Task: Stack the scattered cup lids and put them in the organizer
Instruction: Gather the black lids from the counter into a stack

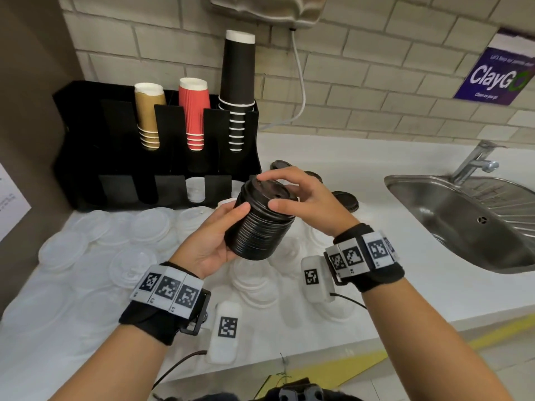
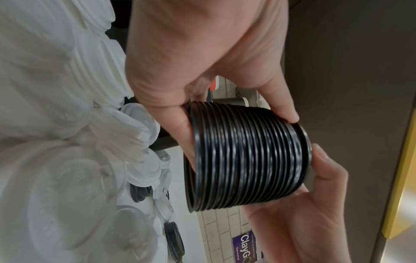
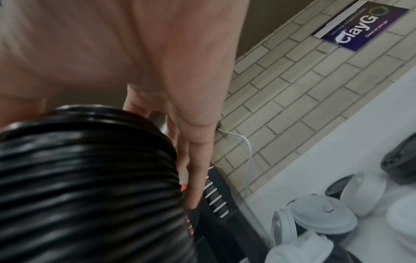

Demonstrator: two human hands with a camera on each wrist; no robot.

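A tall stack of black cup lids (image 1: 262, 224) is held tilted above the counter. My left hand (image 1: 231, 227) grips its lower part, thumb (image 2: 286, 106) against the ribbed side (image 2: 247, 160). My right hand (image 1: 272, 192) pinches the top lid between fingers and thumb; the stack (image 3: 90, 186) fills the right wrist view. The black organizer (image 1: 115, 157) stands behind at the wall, with white lids (image 1: 194, 189) in a lower slot. Many white and clear lids (image 1: 115, 241) lie scattered on the counter, and loose black lids (image 1: 346, 201) lie to the right.
Gold, red and black paper cups (image 1: 195, 111) stand upside down in the organizer's upper slots. A steel sink (image 1: 469, 215) with a tap (image 1: 474, 160) is at the right. A white cable (image 1: 301, 82) hangs down the brick wall. More white lids (image 3: 321, 213) lie beside the organizer.
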